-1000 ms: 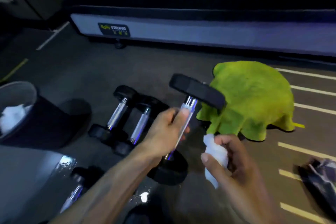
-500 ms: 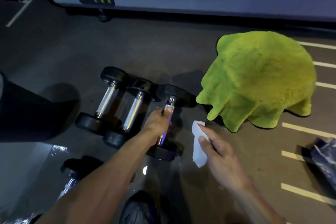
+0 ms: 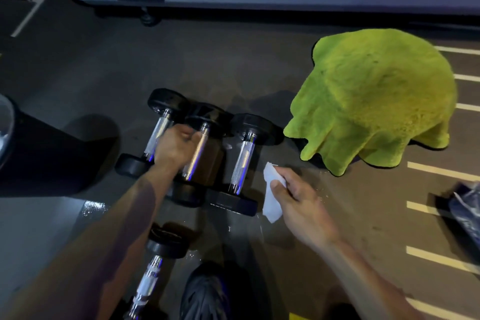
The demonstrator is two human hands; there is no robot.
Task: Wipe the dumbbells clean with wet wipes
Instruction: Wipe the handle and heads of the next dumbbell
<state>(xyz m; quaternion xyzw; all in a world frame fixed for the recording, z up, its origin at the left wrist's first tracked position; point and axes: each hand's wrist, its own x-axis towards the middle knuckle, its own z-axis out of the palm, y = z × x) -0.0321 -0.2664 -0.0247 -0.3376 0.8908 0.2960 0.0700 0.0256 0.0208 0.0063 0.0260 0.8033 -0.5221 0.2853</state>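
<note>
Three dumbbells (image 3: 200, 148) lie side by side on the floor (image 3: 207, 60); a fourth dumbbell (image 3: 153, 267) lies nearer, a towel (image 3: 376, 101) to their right, a bin (image 3: 39, 153) left.

Four dumbbells are in view: three lie side by side in a row on the floor, the left dumbbell (image 3: 155, 135), the middle dumbbell (image 3: 197, 156) and the right dumbbell (image 3: 242, 161), and a fourth dumbbell (image 3: 153, 273) lies nearer. One white wet wipe (image 3: 271, 195). One green fuzzy cloth (image 3: 374, 101) at far right. One dark bin (image 3: 33, 153) at left. Two hands: the left hand (image 3: 175, 147) and the right hand (image 3: 298, 200).
</note>
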